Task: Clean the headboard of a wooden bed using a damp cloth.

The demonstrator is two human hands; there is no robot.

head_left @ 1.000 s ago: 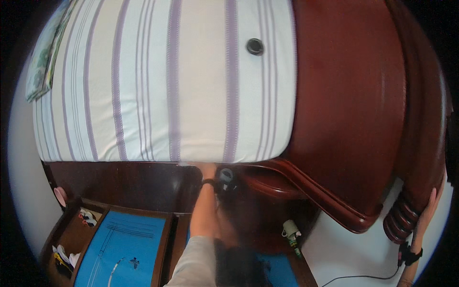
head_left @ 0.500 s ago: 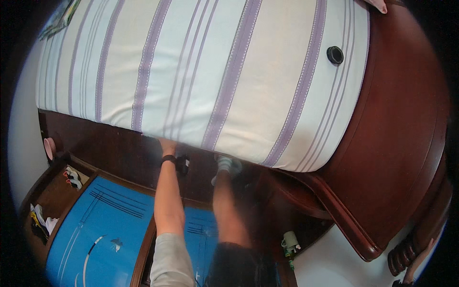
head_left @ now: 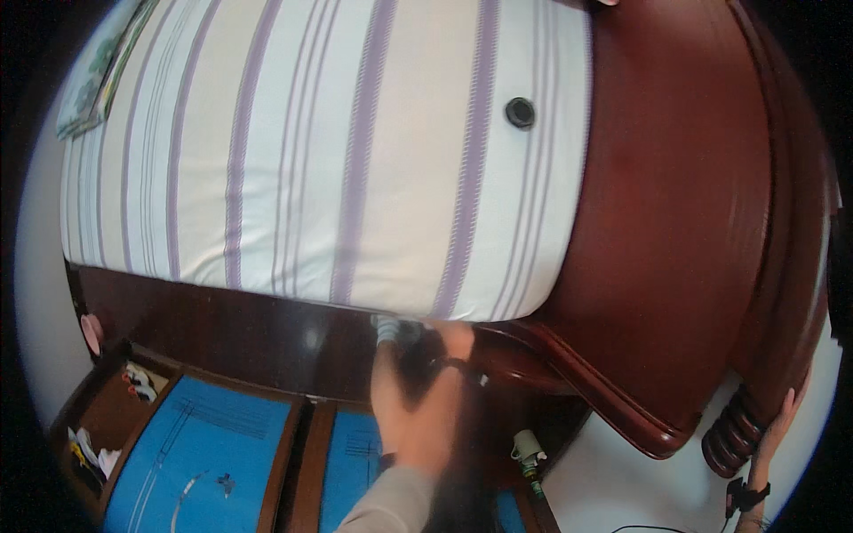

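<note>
Sheet (head_left: 410, 178) lies spread, mostly smooth; creases remain toward its near edge. Your left hand (head_left: 458, 338) is at that edge, fingers hidden, grip can't be told. Your right hand (head_left: 787, 410), right of sheet, at post (head_left: 736, 431), closure unclear. Black disc (head_left: 520, 113) on sheet.

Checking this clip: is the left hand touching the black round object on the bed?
Apart. The head view shows it: the left hand is low by the bed's near edge, with striped sheet between it and the black round object.
</note>
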